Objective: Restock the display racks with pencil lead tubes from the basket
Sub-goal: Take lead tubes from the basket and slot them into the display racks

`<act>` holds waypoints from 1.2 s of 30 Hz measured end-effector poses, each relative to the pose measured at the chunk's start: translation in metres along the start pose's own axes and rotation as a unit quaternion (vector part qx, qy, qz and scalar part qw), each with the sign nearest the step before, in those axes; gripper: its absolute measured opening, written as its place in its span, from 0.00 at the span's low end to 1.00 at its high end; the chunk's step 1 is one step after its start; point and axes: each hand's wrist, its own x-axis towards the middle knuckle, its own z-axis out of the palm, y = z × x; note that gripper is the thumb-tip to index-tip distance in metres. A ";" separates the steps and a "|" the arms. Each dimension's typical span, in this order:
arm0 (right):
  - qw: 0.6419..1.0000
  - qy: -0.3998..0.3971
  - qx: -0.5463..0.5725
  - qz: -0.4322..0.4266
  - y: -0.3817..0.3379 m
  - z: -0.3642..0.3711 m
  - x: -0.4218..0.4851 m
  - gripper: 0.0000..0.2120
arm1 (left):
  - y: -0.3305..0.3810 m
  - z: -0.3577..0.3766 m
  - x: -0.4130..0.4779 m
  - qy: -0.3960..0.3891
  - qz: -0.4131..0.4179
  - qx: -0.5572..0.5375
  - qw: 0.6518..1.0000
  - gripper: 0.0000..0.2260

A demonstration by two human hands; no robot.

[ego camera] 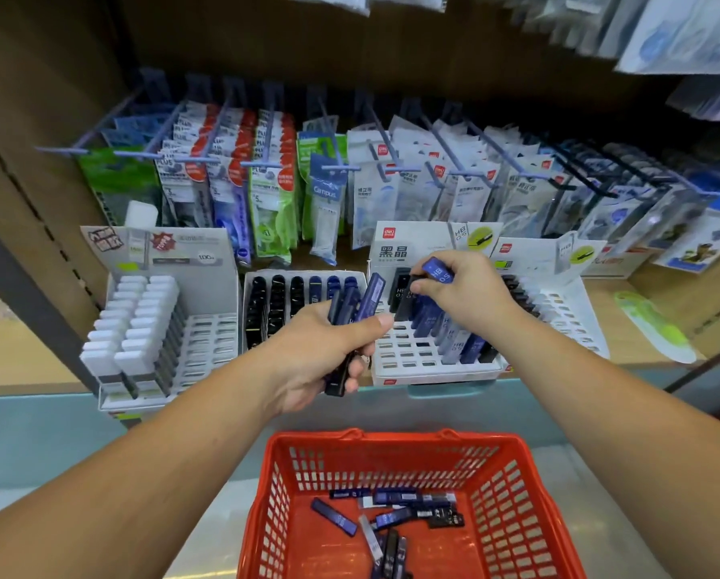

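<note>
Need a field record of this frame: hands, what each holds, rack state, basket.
left hand: grips a bundle of tubes
right hand: pinches one blue tube, marked HB
rack: white grid under the right hand, partly filled
basket: red, with loose tubes on its floor

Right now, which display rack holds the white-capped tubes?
The leftmost rack; only its tubes have white caps, while the other racks hold black or blue ones.
</note>
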 end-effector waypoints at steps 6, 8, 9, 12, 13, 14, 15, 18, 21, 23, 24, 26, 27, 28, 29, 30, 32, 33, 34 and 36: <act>0.999 -0.035 0.016 -0.023 -0.002 0.003 0.005 0.07 | 0.001 -0.004 0.003 -0.007 -0.003 -0.006 1.000 0.13; 0.999 -0.036 0.025 -0.024 -0.001 0.006 0.006 0.08 | 0.000 -0.005 0.004 -0.011 -0.008 -0.012 1.000 0.11; 0.999 -0.036 0.017 -0.019 0.000 0.007 0.007 0.08 | -0.001 -0.006 0.004 -0.011 -0.012 -0.015 1.000 0.10; 0.990 -0.042 -0.136 -0.019 0.003 0.010 0.008 0.05 | -0.002 -0.006 0.003 -0.017 -0.024 -0.015 0.999 0.07; 0.983 -0.039 -0.179 -0.021 0.002 0.010 0.008 0.06 | -0.002 -0.007 0.002 -0.021 -0.026 -0.015 0.999 0.07; 0.979 -0.035 -0.199 -0.026 0.000 0.009 0.007 0.07 | -0.002 -0.007 0.002 -0.021 -0.027 -0.014 0.999 0.07; 0.978 -0.027 -0.202 -0.032 -0.003 0.008 0.005 0.09 | -0.002 -0.008 0.002 -0.020 -0.026 -0.010 0.999 0.08; 0.994 -0.003 -0.105 -0.023 -0.020 -0.002 -0.003 0.12 | -0.001 -0.008 0.000 -0.019 -0.015 0.023 0.999 0.10; 0.985 -0.083 0.137 0.059 -0.047 -0.013 -0.021 0.18 | 0.001 -0.004 -0.007 -0.037 -0.004 0.051 0.998 0.11; 0.962 -0.143 0.212 0.100 -0.064 -0.019 -0.037 0.16 | 0.002 0.000 -0.014 -0.055 0.004 0.054 0.997 0.09; 0.953 -0.159 0.237 0.102 -0.069 -0.021 -0.044 0.18 | 0.003 0.002 -0.016 -0.062 0.008 0.055 0.997 0.08; 0.944 -0.169 0.266 0.100 -0.075 -0.023 -0.056 0.19 | 0.005 0.005 -0.020 -0.069 0.015 0.048 0.996 0.08; 0.941 -0.169 0.272 0.104 -0.078 -0.024 -0.063 0.17 | 0.005 0.005 -0.022 -0.071 0.018 0.042 0.996 0.08; 0.939 -0.170 0.279 0.105 -0.081 -0.023 -0.069 0.13 | 0.006 0.005 -0.024 -0.077 0.019 0.039 0.996 0.08; 0.938 -0.167 0.283 0.108 -0.084 -0.023 -0.075 0.09 | 0.007 0.005 -0.026 -0.087 0.017 0.036 0.995 0.08; 0.937 -0.159 0.288 0.114 -0.084 -0.022 -0.079 0.09 | 0.007 0.005 -0.028 -0.101 0.011 0.029 0.994 0.08; 0.932 -0.132 0.312 0.128 -0.081 -0.018 -0.083 0.13 | 0.007 0.004 -0.031 -0.124 -0.007 -0.012 0.992 0.10; 0.929 -0.120 0.324 0.132 -0.080 -0.017 -0.084 0.14 | 0.007 0.002 -0.031 -0.130 -0.017 -0.042 0.990 0.11; 0.928 -0.109 0.330 0.136 -0.076 -0.017 -0.085 0.13 | 0.007 0.001 -0.031 -0.133 -0.028 -0.068 0.988 0.12; 0.930 -0.105 0.319 0.147 -0.068 -0.018 -0.088 0.13 | 0.006 -0.005 -0.031 -0.130 -0.044 -0.094 0.986 0.13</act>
